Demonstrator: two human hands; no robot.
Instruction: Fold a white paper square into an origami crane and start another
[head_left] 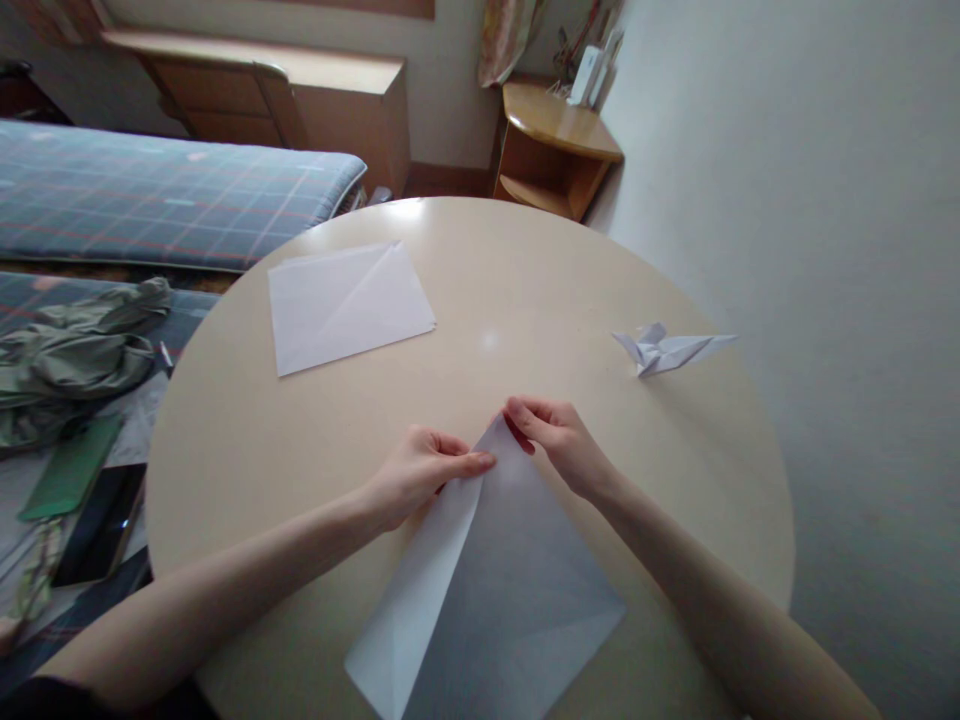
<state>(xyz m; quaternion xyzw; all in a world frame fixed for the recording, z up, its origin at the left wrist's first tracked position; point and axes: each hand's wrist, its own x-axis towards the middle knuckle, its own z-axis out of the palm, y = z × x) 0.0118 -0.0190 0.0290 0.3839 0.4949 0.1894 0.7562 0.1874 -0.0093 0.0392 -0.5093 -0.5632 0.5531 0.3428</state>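
Observation:
A white sheet of paper (525,580) is held up at the near side of the round table, with one flap folded along its left side. My left hand (431,468) pinches the flap's edge near the top, thumb on the front. Up at the paper's pointed corner, my right hand (555,435) grips the tip between thumb and fingers. The sheet's lower end runs out of the picture. Beyond my hands on the right stands a folded white paper crane (667,350). On the far left lies a stack of white paper (349,305), its top sheet marked by a diagonal crease.
The round cream table (487,270) fills the middle. At left, a plaid mattress (165,195), a crumpled green cloth (75,345), a green case (71,470) and a dark phone (101,525) lie beside it. A wall (840,250) borders the right, near a corner shelf (562,120).

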